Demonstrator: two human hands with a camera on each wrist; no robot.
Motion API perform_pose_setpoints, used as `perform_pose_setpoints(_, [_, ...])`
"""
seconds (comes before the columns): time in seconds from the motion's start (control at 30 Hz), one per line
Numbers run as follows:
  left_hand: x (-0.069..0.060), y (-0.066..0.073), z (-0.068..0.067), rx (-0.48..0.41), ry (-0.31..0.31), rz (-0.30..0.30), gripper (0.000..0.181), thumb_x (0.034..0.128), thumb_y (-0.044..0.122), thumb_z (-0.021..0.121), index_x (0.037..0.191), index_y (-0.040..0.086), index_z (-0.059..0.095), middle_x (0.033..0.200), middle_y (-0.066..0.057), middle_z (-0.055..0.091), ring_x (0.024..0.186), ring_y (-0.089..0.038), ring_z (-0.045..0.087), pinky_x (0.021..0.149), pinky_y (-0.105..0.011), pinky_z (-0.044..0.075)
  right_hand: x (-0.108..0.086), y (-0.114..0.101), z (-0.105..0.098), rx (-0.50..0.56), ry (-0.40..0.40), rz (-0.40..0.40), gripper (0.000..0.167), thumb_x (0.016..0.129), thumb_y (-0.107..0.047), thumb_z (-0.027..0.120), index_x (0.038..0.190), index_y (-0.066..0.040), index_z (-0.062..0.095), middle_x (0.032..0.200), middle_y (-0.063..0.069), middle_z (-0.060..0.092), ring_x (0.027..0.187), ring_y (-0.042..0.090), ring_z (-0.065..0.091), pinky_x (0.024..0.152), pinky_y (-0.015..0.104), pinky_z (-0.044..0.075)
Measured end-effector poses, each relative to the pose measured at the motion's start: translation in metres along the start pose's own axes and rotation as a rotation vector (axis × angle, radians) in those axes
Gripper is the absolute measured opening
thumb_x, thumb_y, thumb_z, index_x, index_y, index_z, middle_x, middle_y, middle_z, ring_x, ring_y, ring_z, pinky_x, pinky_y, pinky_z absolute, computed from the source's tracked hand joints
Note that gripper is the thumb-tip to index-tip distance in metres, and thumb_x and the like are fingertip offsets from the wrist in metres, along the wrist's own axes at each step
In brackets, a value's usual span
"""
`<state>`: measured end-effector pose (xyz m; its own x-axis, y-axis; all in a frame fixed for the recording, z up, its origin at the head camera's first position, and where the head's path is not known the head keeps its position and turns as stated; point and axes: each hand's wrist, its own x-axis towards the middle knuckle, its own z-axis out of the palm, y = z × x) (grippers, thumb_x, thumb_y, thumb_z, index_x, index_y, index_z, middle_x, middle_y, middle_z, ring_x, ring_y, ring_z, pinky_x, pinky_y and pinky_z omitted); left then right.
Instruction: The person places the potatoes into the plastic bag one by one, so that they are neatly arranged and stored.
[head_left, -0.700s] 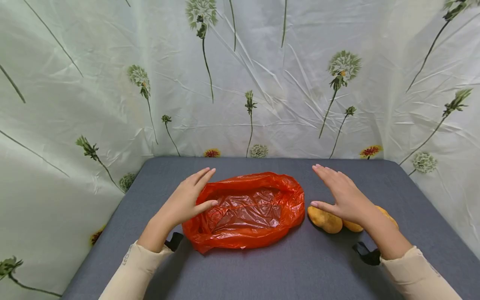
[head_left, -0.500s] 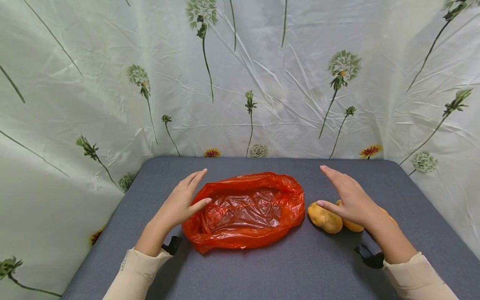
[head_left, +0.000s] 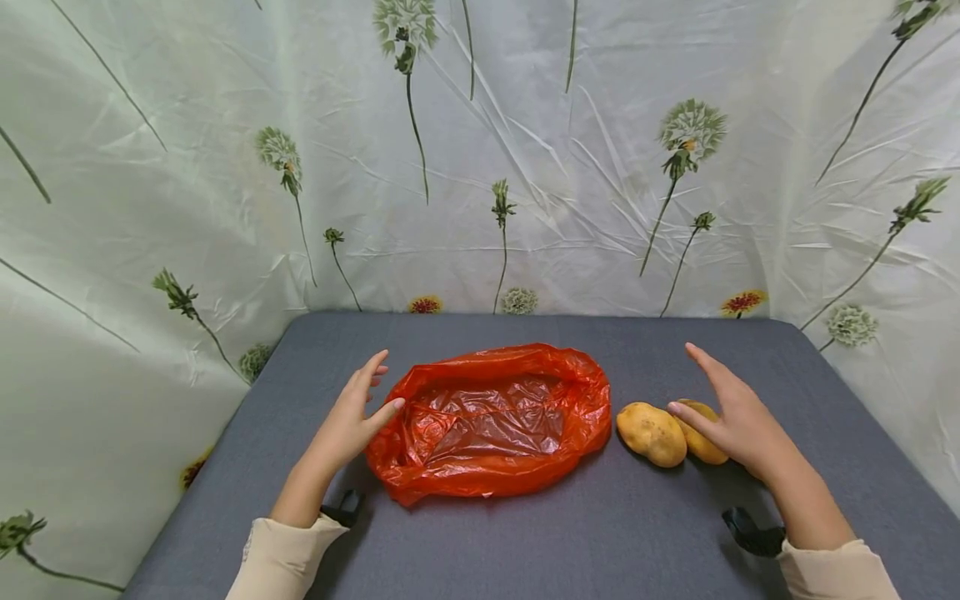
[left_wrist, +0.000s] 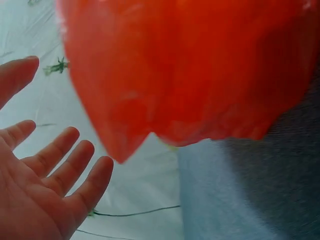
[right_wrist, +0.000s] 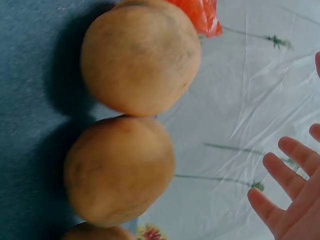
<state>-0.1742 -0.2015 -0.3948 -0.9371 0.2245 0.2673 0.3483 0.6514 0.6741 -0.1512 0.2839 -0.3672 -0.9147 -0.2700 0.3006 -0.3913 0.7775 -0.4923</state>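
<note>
A red plastic bag (head_left: 487,475) lies on the grey table with its mouth spread wide, nothing visible inside. Just off its left end is the left hand (head_left: 348,425), fingers spread and holding nothing; the left wrist view has that hand (left_wrist: 55,190) beside the bag (left_wrist: 185,70). Right of the bag sit yellow-brown potatoes (head_left: 651,434), with another (head_left: 701,433) touching the first. Over the right part of this group the right hand (head_left: 742,421) hovers, empty and relaxed. In the right wrist view, two potatoes (right_wrist: 140,57) and part of a third (right_wrist: 97,232) line up beside the hand (right_wrist: 295,190).
The grey table (head_left: 555,542) reaches back to a pale curtain (head_left: 600,167) printed with flowers, which also hangs along the left and right sides. A black strap is on each wrist, below the cream sleeves (head_left: 281,554).
Both hands have moved apart and toward the near edge, the left one leftward and the right one rightward, uncovering more of the potatoes. The bag and potatoes have stayed in place.
</note>
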Motion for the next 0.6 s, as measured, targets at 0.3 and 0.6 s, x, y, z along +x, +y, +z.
perform_pose_setpoints(0.3, [-0.004,-0.022,0.004,-0.233,-0.024,-0.146,0.066,0.088,0.03,0.058,0.141,0.016,0.022,0.126,-0.02,0.042,0.112,-0.037,0.041,0.087,-0.053,0.036,-0.018,0.016,0.0,0.002,0.058,0.085,0.076,0.085,-0.026,0.062,0.144,-0.012,0.016,0.133,0.027,0.034,0.115,0.047,0.033,0.079,0.062,0.029])
perform_pose_setpoints(0.6, [-0.011,-0.038,0.005,-0.421,-0.142,-0.225,0.067,0.0855,0.022,0.062,0.14,0.014,0.025,0.122,-0.019,0.045,0.105,-0.035,0.045,0.08,-0.042,0.042,-0.031,0.03,0.001,0.022,0.122,0.128,0.069,0.087,-0.023,0.059,0.143,-0.01,0.02,0.131,0.029,0.036,0.115,0.051,0.031,0.083,0.066,0.02])
